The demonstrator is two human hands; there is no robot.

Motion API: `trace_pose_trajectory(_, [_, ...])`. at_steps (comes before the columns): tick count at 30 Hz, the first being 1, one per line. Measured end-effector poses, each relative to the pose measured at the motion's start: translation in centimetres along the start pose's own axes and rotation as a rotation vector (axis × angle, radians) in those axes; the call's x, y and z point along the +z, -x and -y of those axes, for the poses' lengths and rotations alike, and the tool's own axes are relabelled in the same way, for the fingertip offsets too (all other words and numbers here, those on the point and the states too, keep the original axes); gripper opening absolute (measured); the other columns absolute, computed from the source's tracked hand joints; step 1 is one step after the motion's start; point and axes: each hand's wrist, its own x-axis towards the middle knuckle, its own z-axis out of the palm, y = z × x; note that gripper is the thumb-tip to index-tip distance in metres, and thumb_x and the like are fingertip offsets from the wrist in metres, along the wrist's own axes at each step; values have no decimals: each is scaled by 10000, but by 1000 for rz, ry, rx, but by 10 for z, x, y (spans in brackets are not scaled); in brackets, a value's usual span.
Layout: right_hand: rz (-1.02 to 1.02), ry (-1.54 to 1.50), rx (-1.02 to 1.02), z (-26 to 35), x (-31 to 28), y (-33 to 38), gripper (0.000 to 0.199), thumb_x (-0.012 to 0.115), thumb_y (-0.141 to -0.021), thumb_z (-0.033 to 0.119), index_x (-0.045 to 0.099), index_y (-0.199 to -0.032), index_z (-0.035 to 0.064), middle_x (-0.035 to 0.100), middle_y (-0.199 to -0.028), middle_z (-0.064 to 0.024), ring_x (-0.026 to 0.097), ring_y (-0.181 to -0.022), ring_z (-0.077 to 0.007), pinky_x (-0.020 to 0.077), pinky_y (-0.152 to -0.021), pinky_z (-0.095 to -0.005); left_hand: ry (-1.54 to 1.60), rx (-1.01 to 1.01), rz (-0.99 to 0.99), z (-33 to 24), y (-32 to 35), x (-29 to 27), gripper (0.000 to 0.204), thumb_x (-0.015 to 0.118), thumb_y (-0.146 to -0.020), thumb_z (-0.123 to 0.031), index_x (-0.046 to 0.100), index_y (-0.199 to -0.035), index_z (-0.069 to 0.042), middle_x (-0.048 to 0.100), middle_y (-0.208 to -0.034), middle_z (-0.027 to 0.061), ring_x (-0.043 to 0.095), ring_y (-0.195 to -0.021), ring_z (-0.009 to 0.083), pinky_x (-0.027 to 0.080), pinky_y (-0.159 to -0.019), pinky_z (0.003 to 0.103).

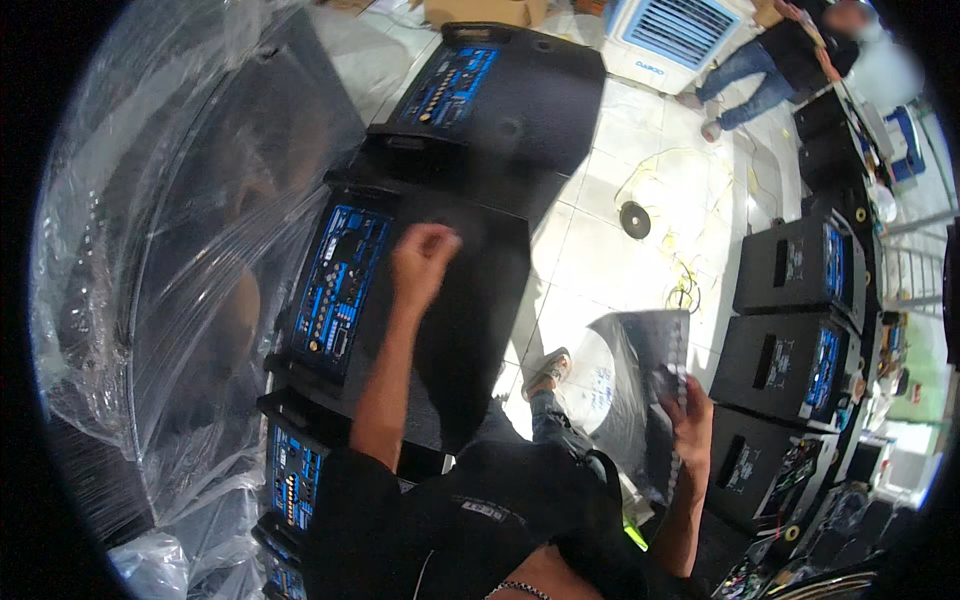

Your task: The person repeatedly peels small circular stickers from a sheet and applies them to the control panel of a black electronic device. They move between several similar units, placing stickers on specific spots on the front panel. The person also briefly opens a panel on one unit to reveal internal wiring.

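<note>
My left hand (424,262) is over the top of a black speaker cabinet (455,300), with its fingertips pinched together. Whether anything small is between them I cannot make out. Beside that hand, the cabinet's blue control panel (342,285) shows knobs and sockets. Off to my right, my right hand (690,425) grips the edge of a dark, glossy flat sheet (640,385) with a row of pale marks along its side. The sheet hangs beside my leg, partly see-through or reflecting.
Another black cabinet (530,95) stands farther ahead. Clear plastic wrap (200,260) covers large dark items at left. More cabinets (770,360) line the right. A black disc (634,220) and yellow strands lie on the tiles. A person (760,70) stands near an air cooler (665,40).
</note>
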Motion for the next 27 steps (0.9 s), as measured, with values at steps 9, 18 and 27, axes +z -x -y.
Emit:
trace_pose_trajectory(9, [-3,-350,-11,21,-78,-59,341,661,-862,-20,584,-1193,-46,644,-1102,-72,565,-1004,-128,452,-895,-287,-57,668,645,-177,69,216,576,775,-803,-304,561,-1281,-65,550,-1334,141,517,-1243,272,414,-1034,391])
trace_pose_trajectory(18, [-26,-562,-85,30,-153,-68,329,673,-871,-17,594,-1189,-42,652,-1095,-56,570,-1004,-97,471,-882,-262,-45,714,521,-258,65,300,595,839,-723,-293,586,-1193,-32,580,-1120,112,545,-1060,248,431,-956,388])
trace_pose_trajectory(27, [-99,-468,-104,52,-155,-116,287,692,-870,9,618,-1144,-31,644,-1004,-18,556,-915,-78,465,-797,-236,25,1206,544,-296,64,315,291,796,-703,-93,690,-972,-57,645,-1059,89,580,-1033,279,453,-897,399])
